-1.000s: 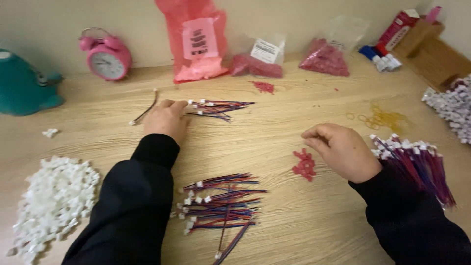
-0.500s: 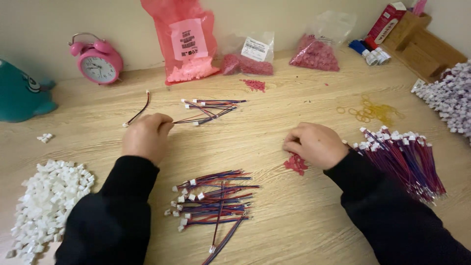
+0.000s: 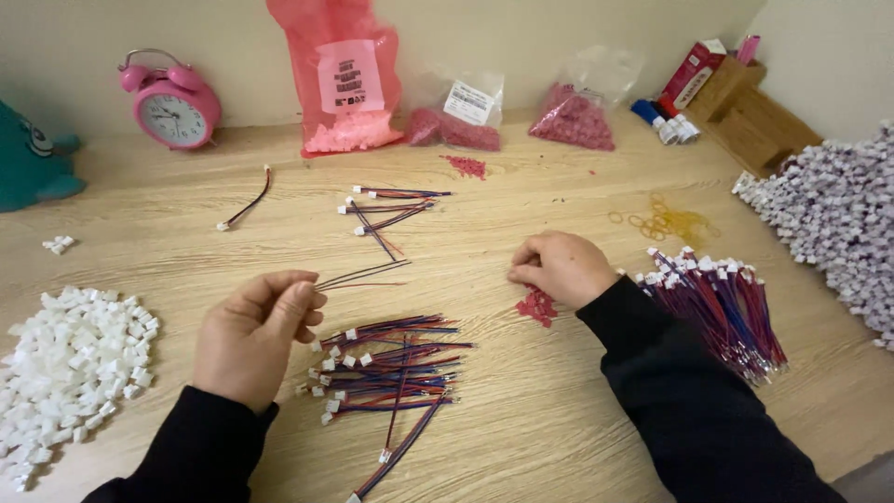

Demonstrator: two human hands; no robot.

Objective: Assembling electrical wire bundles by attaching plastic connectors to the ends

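My left hand (image 3: 253, 337) pinches one end of a thin dark wire lead (image 3: 365, 275) between thumb and fingers; the lead sticks out to the right just above the wooden table (image 3: 521, 410). Below it lies a heap of red and blue leads with white connectors (image 3: 386, 373). A few more leads (image 3: 391, 207) lie further back. My right hand (image 3: 562, 266) is curled with its fingertips down at a small pile of red plastic pieces (image 3: 536, 305); whether it holds one I cannot tell.
A heap of white connector housings (image 3: 65, 363) lies at the left. A bundle of leads (image 3: 722, 307) and a big white heap (image 3: 829, 219) lie at the right. Yellow rubber bands (image 3: 666, 222), a pink alarm clock (image 3: 172, 107), pink bags (image 3: 345, 79) and a wooden box (image 3: 750, 116) stand behind.
My left hand has drawn back from the far group of leads toward me, bringing one lead with it. My right hand has stayed at the red pieces.
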